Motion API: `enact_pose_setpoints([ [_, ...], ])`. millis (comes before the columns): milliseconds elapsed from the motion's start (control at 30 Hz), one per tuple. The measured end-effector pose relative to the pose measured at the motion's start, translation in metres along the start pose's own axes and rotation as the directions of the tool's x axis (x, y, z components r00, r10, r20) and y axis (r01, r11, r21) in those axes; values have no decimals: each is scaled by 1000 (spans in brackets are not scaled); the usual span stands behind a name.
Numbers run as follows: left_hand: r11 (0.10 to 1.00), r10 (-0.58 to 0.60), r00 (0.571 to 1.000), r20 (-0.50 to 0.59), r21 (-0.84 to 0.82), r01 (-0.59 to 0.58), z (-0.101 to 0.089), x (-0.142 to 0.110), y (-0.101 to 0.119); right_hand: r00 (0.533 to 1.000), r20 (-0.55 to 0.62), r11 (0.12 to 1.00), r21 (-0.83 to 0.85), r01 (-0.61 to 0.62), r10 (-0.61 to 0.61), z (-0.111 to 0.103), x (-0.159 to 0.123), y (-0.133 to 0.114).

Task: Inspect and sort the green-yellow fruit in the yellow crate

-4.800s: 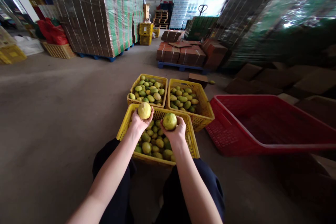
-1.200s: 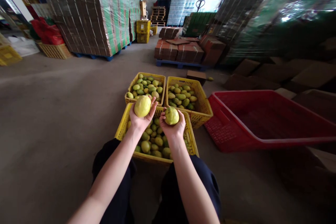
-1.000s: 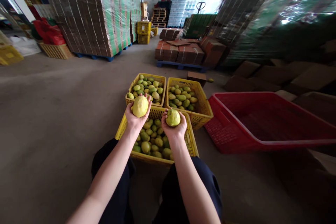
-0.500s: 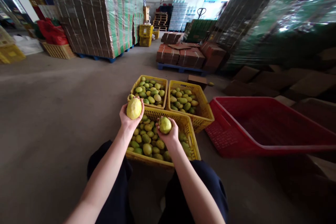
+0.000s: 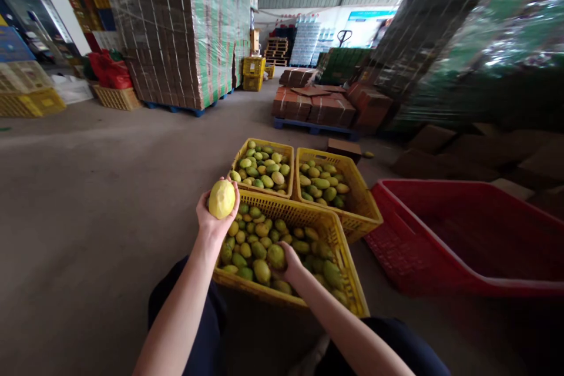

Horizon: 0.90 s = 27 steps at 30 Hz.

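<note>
Raised over the left edge of the near yellow crate (image 5: 352, 273), my left hand (image 5: 214, 223) is wrapped round a pale yellow, bumpy lemon (image 5: 221, 199). Down among the fruit in that crate, my right hand (image 5: 291, 263) grips a greener lemon (image 5: 276, 257) from its right side; most of its fingers are hidden behind the fruit. Many green and yellow lemons (image 5: 261, 272) fill the near crate. Behind it stand a left yellow crate (image 5: 238, 155) and a right yellow crate (image 5: 365, 205), both holding similar fruit.
A large red crate (image 5: 405, 247) lies to the right. Flat cardboard bundles (image 5: 332, 111) rest on a blue pallet (image 5: 317, 128) ahead. Wrapped stacks rise on the left (image 5: 154, 35) and right (image 5: 476, 41). Concrete floor (image 5: 88, 200) spreads to the left.
My right hand has gone down into the near crate with its lemon. My left hand keeps its lemon raised. The view has tilted up and turned slightly left.
</note>
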<state>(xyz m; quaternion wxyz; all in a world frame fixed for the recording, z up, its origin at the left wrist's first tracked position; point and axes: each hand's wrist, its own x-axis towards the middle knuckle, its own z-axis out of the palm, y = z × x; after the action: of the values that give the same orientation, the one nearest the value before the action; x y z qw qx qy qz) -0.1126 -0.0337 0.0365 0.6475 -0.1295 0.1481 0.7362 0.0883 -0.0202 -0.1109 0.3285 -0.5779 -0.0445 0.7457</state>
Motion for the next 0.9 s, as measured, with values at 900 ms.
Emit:
enact_pose_setpoints([
  [900, 997, -43, 996, -75, 66, 48, -1, 13, -18, 987, 91, 991, 29, 129, -131, 7, -24, -83],
])
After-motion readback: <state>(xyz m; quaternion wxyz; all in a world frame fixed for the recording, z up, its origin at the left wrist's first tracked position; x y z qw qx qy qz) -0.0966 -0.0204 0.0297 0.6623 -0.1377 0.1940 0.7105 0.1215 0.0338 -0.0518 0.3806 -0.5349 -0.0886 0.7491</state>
